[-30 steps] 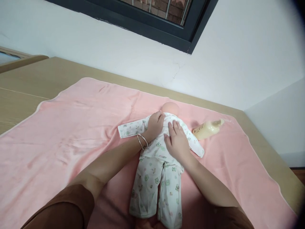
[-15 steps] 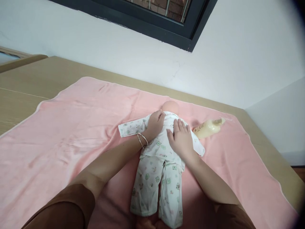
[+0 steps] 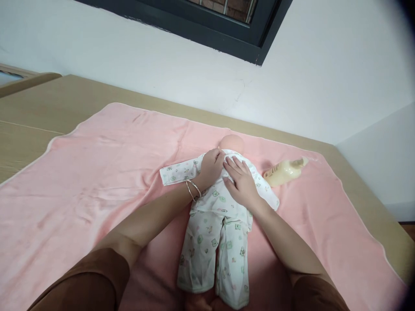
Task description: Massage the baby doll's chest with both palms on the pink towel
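Note:
A baby doll (image 3: 231,143) lies on its front or back, I cannot tell which, in a white patterned shirt (image 3: 215,201) and matching trousers (image 3: 201,250). My left hand (image 3: 212,166), with a bangle at the wrist, is closed on the shirt near the collar; its fingertips are hidden. Beside it, my right hand (image 3: 240,179) rests flat on the upper shirt, fingers stretched out and slightly apart. One sleeve (image 3: 181,171) reaches out to the left, and the other slants down to the right. The doll's feet show partly below the trousers.
A pink blanket (image 3: 106,172) lies under the doll on a wooden table (image 3: 97,93). To the right of the doll, a pale yellow pump bottle (image 3: 284,172) lies on its side. Behind stand a white wall (image 3: 181,69) and a dark window frame (image 3: 227,43).
My right hand has slid left and slightly up across the shirt, closer to my left hand. The left hand stays at about the same spot.

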Demonstrator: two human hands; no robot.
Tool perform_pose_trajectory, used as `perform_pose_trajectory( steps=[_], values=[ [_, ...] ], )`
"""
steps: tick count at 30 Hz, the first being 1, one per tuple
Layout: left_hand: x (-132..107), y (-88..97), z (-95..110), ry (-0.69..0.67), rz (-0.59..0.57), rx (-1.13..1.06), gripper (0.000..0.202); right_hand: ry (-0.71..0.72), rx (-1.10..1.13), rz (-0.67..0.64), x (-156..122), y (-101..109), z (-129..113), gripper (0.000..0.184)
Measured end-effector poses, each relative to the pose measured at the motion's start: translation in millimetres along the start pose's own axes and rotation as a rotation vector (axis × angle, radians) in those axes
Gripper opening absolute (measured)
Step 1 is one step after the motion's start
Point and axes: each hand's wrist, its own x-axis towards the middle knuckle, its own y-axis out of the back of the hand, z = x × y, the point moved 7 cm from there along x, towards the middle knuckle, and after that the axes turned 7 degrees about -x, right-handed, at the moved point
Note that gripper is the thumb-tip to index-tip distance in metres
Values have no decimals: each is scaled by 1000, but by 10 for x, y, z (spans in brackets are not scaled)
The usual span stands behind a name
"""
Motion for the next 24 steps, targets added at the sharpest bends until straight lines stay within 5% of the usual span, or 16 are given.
perform_pose_trajectory(
  steps=[8,13,24],
  values=[
    [-44,-11,-17,-48,-41,75,13,-66,-82,53,-56,2,-10,54],
    [-95,-32,2,-137,-86,181,23,-200,-150,129,-78,121,82,50],
    [-236,-127,298,-294,-223,651,20,-241,-224,97,0,235,223,33]
  ],
)
